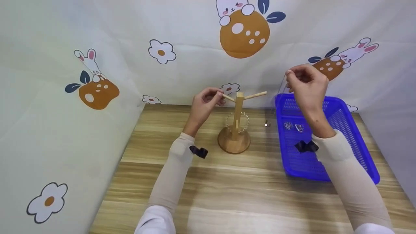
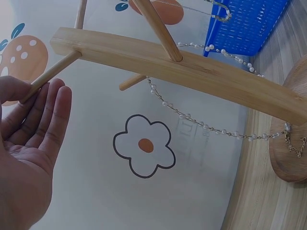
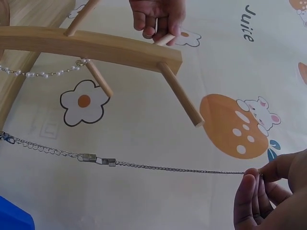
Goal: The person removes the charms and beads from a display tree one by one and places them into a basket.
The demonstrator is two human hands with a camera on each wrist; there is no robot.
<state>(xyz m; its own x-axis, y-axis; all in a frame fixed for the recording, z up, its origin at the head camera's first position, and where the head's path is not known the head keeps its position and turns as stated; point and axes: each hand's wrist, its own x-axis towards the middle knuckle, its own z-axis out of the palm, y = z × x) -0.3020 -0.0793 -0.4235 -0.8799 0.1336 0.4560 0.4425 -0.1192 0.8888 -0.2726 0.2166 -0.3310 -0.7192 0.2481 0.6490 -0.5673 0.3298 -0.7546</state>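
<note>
My left hand [image 1: 207, 101] pinches the tip of the upper left peg [image 2: 50, 75] of a wooden stand [image 1: 239, 112]. To the right, my right hand [image 1: 308, 85] is raised above the basket's back edge, and a thin silver chain necklace [image 3: 182, 169] hangs from its thumb and fingertips. In the right wrist view the chain carries small metal links and a bluish piece at its far end. The upper right peg [image 3: 181, 95] has nothing on it. A pearl bead necklace [image 2: 206, 127] hangs from the stand's lower pegs, near the round base [image 1: 226, 143].
A blue plastic basket [image 1: 282, 152] stands on the wooden table [image 1: 227, 198], right of the stand. Inside lie small pieces of silvery jewelry [image 1: 299, 128]. A printed cloth [image 1: 188, 26] forms the walls behind and beside the table.
</note>
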